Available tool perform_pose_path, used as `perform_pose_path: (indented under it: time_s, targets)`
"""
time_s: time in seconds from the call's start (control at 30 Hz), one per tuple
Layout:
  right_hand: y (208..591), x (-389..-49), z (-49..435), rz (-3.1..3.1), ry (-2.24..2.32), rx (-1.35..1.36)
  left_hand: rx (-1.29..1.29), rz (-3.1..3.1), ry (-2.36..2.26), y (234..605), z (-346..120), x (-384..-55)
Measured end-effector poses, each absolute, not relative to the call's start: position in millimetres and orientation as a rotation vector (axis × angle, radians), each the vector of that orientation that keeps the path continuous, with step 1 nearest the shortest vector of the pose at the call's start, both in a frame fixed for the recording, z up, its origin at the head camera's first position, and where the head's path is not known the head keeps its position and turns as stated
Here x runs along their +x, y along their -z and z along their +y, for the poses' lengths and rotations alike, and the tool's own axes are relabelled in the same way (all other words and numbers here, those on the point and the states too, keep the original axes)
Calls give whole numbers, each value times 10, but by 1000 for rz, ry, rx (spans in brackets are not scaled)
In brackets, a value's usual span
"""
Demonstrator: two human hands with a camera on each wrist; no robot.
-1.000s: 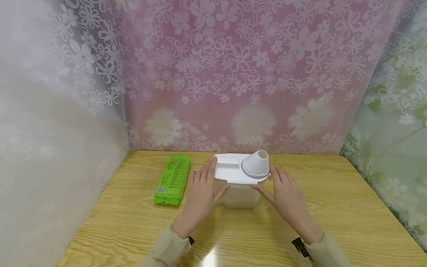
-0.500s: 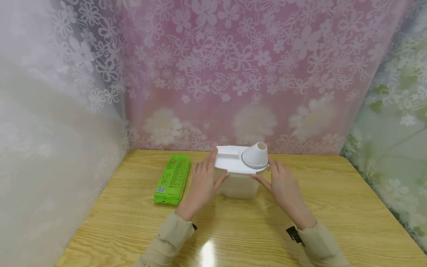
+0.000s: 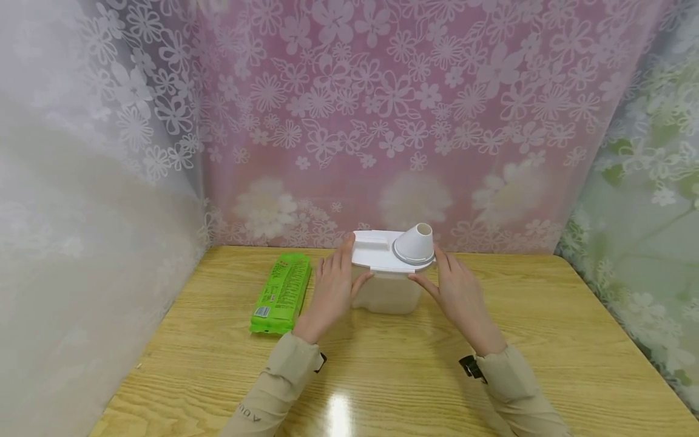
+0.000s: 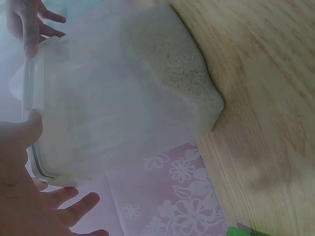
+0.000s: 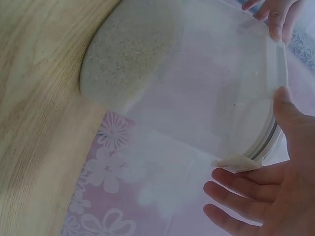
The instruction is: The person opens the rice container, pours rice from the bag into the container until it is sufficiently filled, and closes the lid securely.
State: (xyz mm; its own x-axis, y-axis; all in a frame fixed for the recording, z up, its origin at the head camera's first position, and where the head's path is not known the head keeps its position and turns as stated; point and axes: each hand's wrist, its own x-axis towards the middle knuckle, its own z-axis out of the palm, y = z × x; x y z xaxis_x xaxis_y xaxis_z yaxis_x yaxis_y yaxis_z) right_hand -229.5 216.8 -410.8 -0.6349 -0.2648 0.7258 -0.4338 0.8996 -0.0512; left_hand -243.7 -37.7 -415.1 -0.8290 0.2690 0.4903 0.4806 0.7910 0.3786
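A translucent plastic storage container [image 3: 388, 294] with a white lid [image 3: 371, 257] stands upright near the back of the table. On the lid's right part sits a white cone-shaped cap [image 3: 415, 244]; a handle is moulded into its left. Pale grain [image 4: 170, 59] fills only the lower part, heaped at a slant. My left hand [image 3: 333, 282] grips the lid end at the left, thumb on the front rim. The opposite end is held by my right hand [image 3: 461, 291], its thumb on the front rim too and the other fingers along the side.
A green plastic packet [image 3: 281, 292] with printed text lies left of the container, close to my left forearm. The wooden table [image 3: 546, 340] ends at a pink flowered curtain [image 3: 382, 121] behind, with pale curtains on both sides.
Both hands have moved the container away from me, towards the table's back edge, and slightly left. Their hold on the lid's ends looks the same. The green packet stays put.
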Motion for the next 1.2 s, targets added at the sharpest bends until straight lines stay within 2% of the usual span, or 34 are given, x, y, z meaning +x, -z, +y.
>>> perform_pose_path:
  time_s: [0.43, 1.2]
  targets:
    - [4101, -2485, 2156, -2386, -296, 435, -517, -2571, 717, 4143, -321, -2618]
    - [4143, -2459, 2158, -2406, -370, 347, -522, -2577, 730, 4159, -299, -2602]
